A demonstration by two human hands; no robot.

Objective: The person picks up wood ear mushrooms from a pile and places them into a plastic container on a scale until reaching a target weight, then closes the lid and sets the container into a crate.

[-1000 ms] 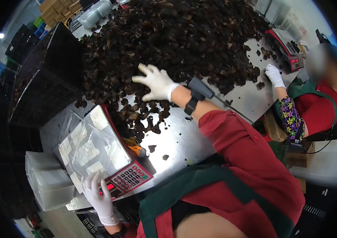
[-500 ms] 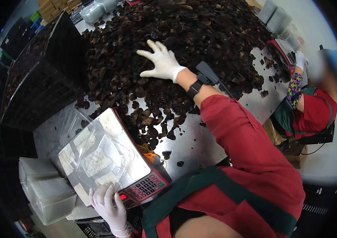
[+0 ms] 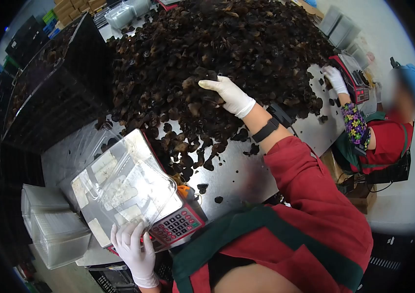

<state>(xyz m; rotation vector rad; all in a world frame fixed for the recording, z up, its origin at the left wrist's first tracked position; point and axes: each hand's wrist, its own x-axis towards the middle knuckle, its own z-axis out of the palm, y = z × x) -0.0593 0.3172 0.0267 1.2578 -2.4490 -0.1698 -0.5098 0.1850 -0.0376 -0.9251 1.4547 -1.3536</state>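
A large heap of dark brown wood ear mushrooms (image 3: 188,53) covers the metal table. My right hand (image 3: 234,97), in a white glove, is at the near side of the heap, its thumb out and its fingers curled round some mushrooms; the fingertips are partly hidden. At the lower left, a clear plastic box (image 3: 144,188) lies open on a red-framed scale (image 3: 136,146) with a keypad. My left hand (image 3: 134,251), gloved too, has its fingers bent over the near edge of the box, beside the keypad.
A black crate (image 3: 61,88) stands at the left, stacked clear boxes (image 3: 61,234) below it. Across the table, at the right, a co-worker (image 3: 383,141) reaches towards the heap beside another red scale (image 3: 351,80). Loose mushroom bits (image 3: 202,188) lie on the metal tabletop.
My right hand has come back towards me and to the right, its spread fingers now closed round mushrooms. The plastic box has shifted slightly on the scale. The co-worker's hand has moved left.
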